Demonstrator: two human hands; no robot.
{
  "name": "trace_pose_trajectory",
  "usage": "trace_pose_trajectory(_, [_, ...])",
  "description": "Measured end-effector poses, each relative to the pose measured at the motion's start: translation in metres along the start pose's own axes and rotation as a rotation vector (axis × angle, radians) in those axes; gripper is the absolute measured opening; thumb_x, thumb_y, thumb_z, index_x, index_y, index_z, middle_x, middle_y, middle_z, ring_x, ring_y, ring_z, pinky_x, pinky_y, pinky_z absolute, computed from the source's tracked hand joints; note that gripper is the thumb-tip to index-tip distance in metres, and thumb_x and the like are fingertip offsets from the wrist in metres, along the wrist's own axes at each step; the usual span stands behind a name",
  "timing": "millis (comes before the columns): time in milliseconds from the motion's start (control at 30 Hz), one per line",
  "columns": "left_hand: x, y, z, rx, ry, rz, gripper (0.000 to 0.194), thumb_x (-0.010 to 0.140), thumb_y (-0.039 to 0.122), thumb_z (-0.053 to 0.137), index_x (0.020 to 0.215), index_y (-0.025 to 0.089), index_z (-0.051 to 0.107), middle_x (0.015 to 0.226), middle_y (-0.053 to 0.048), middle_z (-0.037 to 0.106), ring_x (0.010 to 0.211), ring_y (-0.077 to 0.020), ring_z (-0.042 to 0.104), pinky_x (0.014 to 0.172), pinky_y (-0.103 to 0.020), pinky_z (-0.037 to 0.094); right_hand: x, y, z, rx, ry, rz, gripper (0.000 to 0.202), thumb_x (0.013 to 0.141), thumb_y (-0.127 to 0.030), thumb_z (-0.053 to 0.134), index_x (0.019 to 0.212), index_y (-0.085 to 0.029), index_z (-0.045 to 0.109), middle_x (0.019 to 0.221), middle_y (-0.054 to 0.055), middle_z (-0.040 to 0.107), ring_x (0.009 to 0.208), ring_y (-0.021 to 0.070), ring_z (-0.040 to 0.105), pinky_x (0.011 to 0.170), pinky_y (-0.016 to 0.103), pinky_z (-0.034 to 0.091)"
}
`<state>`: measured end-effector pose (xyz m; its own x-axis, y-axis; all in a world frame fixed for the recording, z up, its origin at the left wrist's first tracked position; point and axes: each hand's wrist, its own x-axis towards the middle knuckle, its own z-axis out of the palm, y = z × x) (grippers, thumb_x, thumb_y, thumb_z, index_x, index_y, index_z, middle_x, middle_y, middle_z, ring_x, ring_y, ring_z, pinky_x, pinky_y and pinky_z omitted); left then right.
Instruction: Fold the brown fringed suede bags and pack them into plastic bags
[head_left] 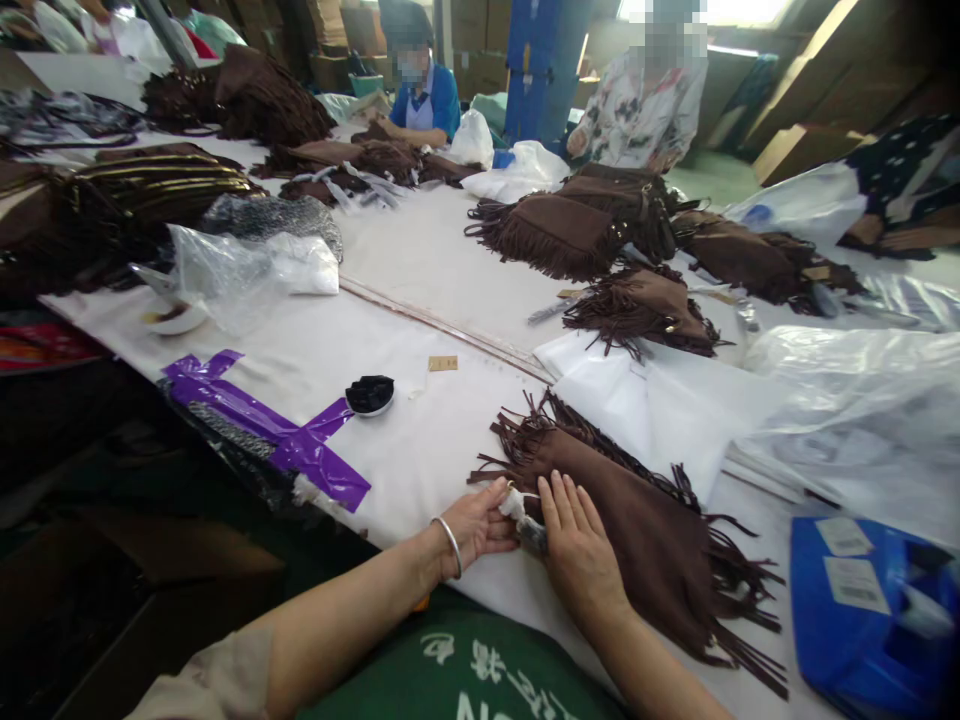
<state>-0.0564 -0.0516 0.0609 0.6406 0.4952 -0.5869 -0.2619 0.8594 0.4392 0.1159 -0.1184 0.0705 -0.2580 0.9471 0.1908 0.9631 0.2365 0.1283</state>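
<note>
A dark brown fringed bag (630, 500) lies flat on the white-covered table in front of me. My right hand (581, 545) rests on its near left part, fingers stretched out and palm down. At the bag's left edge my left hand (484, 520) pinches a small bundle of white wrapping (513, 503) between thumb and fingers. A bit of gold-coloured metal shows by the left thumb. Below the white wrapping hangs a greyish wrapped piece (532, 535), close to the right hand; what is inside the wrapping is hidden.
A small dish with black pieces (370, 395) and a tan tag (442, 363) lie left of the bag. Purple tape (277, 435) marks the table edge. A blue plastic container (840, 630) stands right. More fringed bags (570, 225) lie across the table, where two people work.
</note>
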Motion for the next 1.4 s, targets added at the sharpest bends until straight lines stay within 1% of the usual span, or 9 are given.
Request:
trace_pose_trajectory(300, [0.026, -0.012, 0.023, -0.290, -0.069, 0.124, 0.024, 0.083, 0.031, 0.060, 0.085, 0.008, 0.067, 0.077, -0.008, 0.069, 0.067, -0.0158, 0.065, 0.069, -0.026, 0.050, 0.003, 0.017, -0.012, -0.037, 0.052, -0.126, 0.047, 0.087, -0.006, 0.035, 0.133, -0.005, 0.044, 0.134, 0.016, 0.051, 0.123, 0.0257, 0.048, 0.103, 0.040, 0.043])
trace_pose_trajectory(567, [0.031, 0.004, 0.006, -0.414, -0.128, -0.190, 0.029, 0.081, 0.021, 0.053, 0.098, 0.000, 0.064, 0.083, -0.016, 0.071, 0.075, -0.0220, 0.069, 0.068, -0.028, 0.054, -0.011, -0.023, -0.036, 0.107, 0.116, -0.187, 0.047, 0.089, -0.009, 0.026, 0.132, -0.007, 0.047, 0.132, 0.011, 0.053, 0.122, 0.0243, 0.049, 0.098, 0.038, 0.047])
trace_pose_trajectory(800, [0.037, 0.026, -0.004, -0.457, 0.089, 0.210, 0.033, 0.087, 0.029, 0.053, 0.106, 0.003, 0.062, 0.095, -0.017, 0.070, 0.097, -0.0275, 0.065, 0.093, -0.044, 0.048, -0.013, -0.031, -0.019, 0.225, -0.064, -0.272, 0.062, 0.081, -0.003, 0.036, 0.142, -0.010, 0.029, 0.144, 0.009, 0.039, 0.133, 0.0246, 0.034, 0.105, 0.043, 0.042])
trace_pose_trajectory(900, [0.029, 0.029, 0.000, -0.116, 0.172, 0.557, 0.039, 0.086, 0.032, 0.056, 0.117, 0.009, 0.059, 0.117, -0.014, 0.063, 0.115, -0.0267, 0.056, 0.106, -0.043, 0.038, -0.007, -0.030, -0.017, 0.330, -0.232, -0.271, 0.067, 0.085, -0.020, 0.048, 0.146, -0.014, 0.019, 0.152, 0.008, 0.022, 0.139, 0.0270, 0.020, 0.109, 0.048, 0.035])
trace_pose_trajectory(1033, [0.014, 0.020, 0.015, 0.881, 0.041, 0.733, 0.047, 0.089, 0.030, 0.048, 0.135, 0.020, 0.044, 0.143, -0.007, 0.040, 0.135, -0.0226, 0.031, 0.116, -0.044, 0.019, 0.001, -0.021, -0.027, 0.526, -0.330, -0.312, 0.073, 0.087, -0.047, 0.050, 0.146, -0.019, 0.018, 0.152, 0.008, 0.020, 0.140, 0.0284, 0.015, 0.111, 0.053, 0.029])
trace_pose_trajectory(1100, [0.012, 0.011, 0.023, 1.315, 0.019, 0.749, 0.053, 0.087, 0.026, 0.050, 0.138, 0.018, 0.039, 0.147, -0.008, 0.031, 0.139, -0.0241, 0.020, 0.116, -0.048, 0.015, -0.005, -0.011, -0.029, 0.610, -0.324, -0.366, 0.062, 0.090, -0.041, 0.048, 0.144, -0.021, 0.026, 0.148, 0.007, 0.032, 0.138, 0.0248, 0.023, 0.112, 0.050, 0.028])
trace_pose_trajectory(1200, [0.017, -0.002, 0.029, 1.696, 0.081, 0.795, 0.061, 0.082, 0.027, 0.057, 0.138, 0.014, 0.038, 0.150, -0.012, 0.023, 0.141, -0.0284, 0.008, 0.115, -0.054, 0.015, -0.033, 0.013, -0.024, 0.724, -0.147, -0.378, 0.044, 0.090, -0.023, 0.049, 0.133, -0.025, 0.044, 0.136, 0.003, 0.050, 0.131, 0.0186, 0.038, 0.112, 0.040, 0.030])
trace_pose_trajectory(1300, [0.023, -0.008, 0.029, 1.885, 0.098, 0.878, 0.062, 0.082, 0.028, 0.058, 0.138, 0.012, 0.037, 0.149, -0.015, 0.024, 0.140, -0.0310, 0.008, 0.113, -0.055, 0.021, -0.084, 0.037, -0.015, 0.893, 0.076, -0.054, 0.034, 0.090, -0.017, 0.046, 0.122, -0.026, 0.055, 0.128, 0.003, 0.057, 0.126, 0.0183, 0.045, 0.107, 0.035, 0.037])
trace_pose_trajectory(1400, [0.029, -0.007, 0.033, 2.000, -0.018, 0.999, 0.050, 0.089, 0.023, 0.049, 0.136, 0.012, 0.039, 0.147, -0.015, 0.031, 0.140, -0.0300, 0.012, 0.112, -0.055, 0.025, -0.141, 0.047, -0.016, 1.080, 0.132, 0.596, 0.030, 0.094, -0.029, 0.037, 0.111, -0.025, 0.062, 0.119, 0.004, 0.063, 0.116, 0.0195, 0.054, 0.101, 0.034, 0.043])
